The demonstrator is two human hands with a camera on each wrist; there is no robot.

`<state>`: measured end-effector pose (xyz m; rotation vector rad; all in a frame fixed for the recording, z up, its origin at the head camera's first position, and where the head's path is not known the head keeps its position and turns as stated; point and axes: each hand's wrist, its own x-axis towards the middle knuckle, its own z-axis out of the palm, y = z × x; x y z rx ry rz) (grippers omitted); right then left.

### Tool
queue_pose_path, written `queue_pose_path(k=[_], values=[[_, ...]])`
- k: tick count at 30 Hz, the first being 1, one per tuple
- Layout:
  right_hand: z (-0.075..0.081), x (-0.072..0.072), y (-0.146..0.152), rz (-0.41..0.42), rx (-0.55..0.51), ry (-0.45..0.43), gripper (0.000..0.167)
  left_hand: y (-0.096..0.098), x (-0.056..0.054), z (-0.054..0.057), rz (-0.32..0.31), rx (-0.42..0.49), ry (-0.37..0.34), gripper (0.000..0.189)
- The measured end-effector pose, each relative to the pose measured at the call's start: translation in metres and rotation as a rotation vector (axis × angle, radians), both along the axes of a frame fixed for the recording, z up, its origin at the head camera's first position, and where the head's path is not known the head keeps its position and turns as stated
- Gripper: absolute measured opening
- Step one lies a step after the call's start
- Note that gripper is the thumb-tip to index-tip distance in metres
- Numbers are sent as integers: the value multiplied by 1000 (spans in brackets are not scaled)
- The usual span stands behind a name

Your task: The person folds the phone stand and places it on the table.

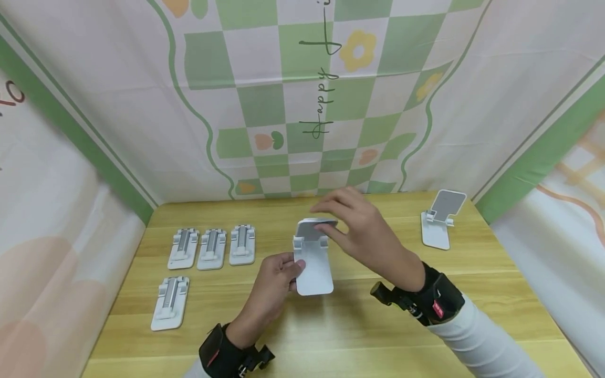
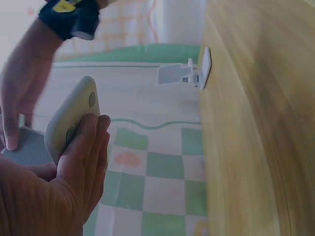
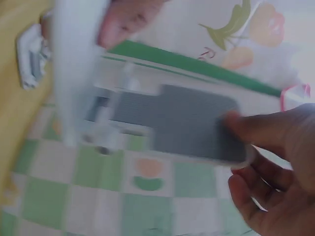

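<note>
A white folding phone stand (image 1: 315, 273) is held up over the middle of the table, its support plate raised from the base. My left hand (image 1: 276, 278) grips the base by its left edge, thumb on the near face and fingers behind. At the top, my right hand (image 1: 361, 226) pinches the raised plate, with the thumb on the grey pad (image 3: 192, 123) and the other fingers behind the plate. Round pads show on the underside of the base (image 2: 69, 120) in the left wrist view.
Several folded phone stands lie at the table's left: a row including one stand (image 1: 242, 245), and another stand (image 1: 170, 303) nearer. An unfolded stand (image 1: 437, 220) stands at the back right. A patterned cloth (image 1: 302, 105) hangs behind the wooden table (image 1: 359, 336).
</note>
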<state>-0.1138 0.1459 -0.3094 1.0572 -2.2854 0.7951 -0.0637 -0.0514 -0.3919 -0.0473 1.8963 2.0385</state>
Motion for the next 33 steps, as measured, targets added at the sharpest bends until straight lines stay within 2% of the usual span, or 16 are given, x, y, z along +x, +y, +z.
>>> queue_pose_path(k=[3, 6, 11, 16, 21, 27, 33], values=[[7, 5, -4, 7, 88, 79, 22, 1, 0, -3, 9, -9, 4, 38], [9, 8, -9, 3, 116, 95, 19, -1, -1, -3, 16, -19, 10, 38], [0, 11, -13, 73, 90, 117, 18, -6, -4, 2, 30, -18, 5, 37], [-12, 19, -20, 138, 92, 193, 18, -13, -10, 7, 76, -32, -1, 36], [-25, 29, -25, 134, 126, 297, 19, -16, -12, 10, 96, -51, 16, 39], [-39, 41, -29, 78, 191, 435, 21, -17, -12, 11, 103, -28, 30, 35], [-50, 43, -29, 65, 240, 488, 16, -17, -11, 14, 127, -30, 37, 33]])
